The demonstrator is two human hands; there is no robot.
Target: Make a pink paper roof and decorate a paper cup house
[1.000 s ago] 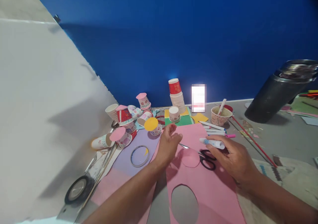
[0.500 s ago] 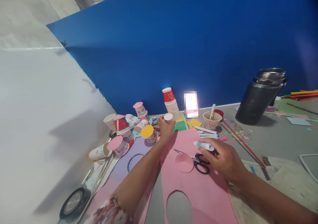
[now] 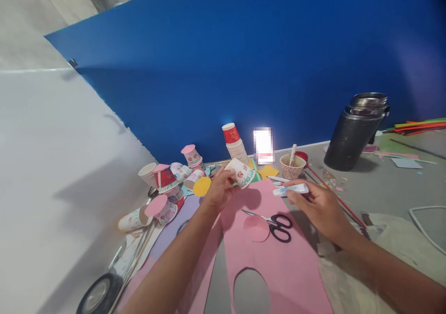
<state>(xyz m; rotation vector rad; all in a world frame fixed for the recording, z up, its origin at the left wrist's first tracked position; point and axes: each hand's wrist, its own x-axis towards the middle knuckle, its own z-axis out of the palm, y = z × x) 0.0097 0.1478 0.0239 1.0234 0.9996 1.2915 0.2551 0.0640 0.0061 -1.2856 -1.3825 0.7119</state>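
The black-handled metal scissors [image 3: 271, 219] lie on a large pink paper sheet [image 3: 292, 267]. Beyond their blades, the left hand [image 3: 220, 186] grips a white paper cup with red and green drawings [image 3: 243, 172], holding it tilted, narrow closed end up and wide rim down, above the sheet. Beyond the scissors' handles, the right hand [image 3: 318, 207] pinches a white plastic tube with pale blue print [image 3: 292, 190] between thumb and fingers, roughly level and well apart from the cup.

Just on the near side of the scissors' blades lies a round pink paper disc [image 3: 256, 229]; whether they touch, I cannot tell. Nearer than the scissors, the sheet has an oval cut-out. Far beyond the scissors stands a stack of white paper cups topped by a red one [image 3: 230, 135]; farther to their right is a black cylindrical flask [image 3: 351, 135].
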